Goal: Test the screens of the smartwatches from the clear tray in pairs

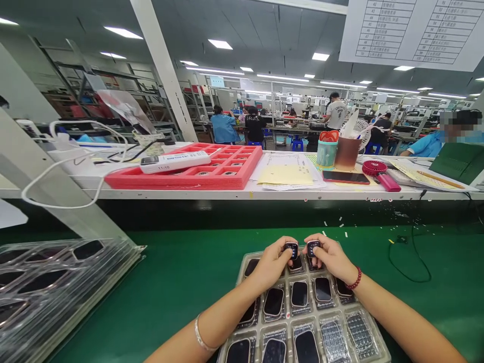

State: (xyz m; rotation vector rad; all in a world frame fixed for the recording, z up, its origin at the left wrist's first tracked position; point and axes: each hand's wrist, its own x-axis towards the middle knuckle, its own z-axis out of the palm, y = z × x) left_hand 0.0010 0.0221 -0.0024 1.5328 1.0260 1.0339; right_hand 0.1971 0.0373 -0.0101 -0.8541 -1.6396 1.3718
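Observation:
My left hand (278, 257) pinches a smartwatch body (291, 249) with a lit screen, the thumb lying on its face. A second smartwatch body (313, 247), also lit, is held in my right hand (329, 257), its thumb against the lower part of the screen. Both watches are close together, above the far rows of a clear plastic tray (287, 322). Dark-screened watch bodies, such as this one (299, 293), lie in many of its pockets. Two near-right pockets (359, 333) hold no watch. My forearms cover some pockets at both sides.
Stacked plastic trays (75, 292) with watches stand at the left on the green mat (170, 277). A white shelf (227, 195) behind carries a red foam tray (181, 181), papers (285, 171), a phone (346, 177) and a small fan (381, 174). A thin cable (412, 280) lies right.

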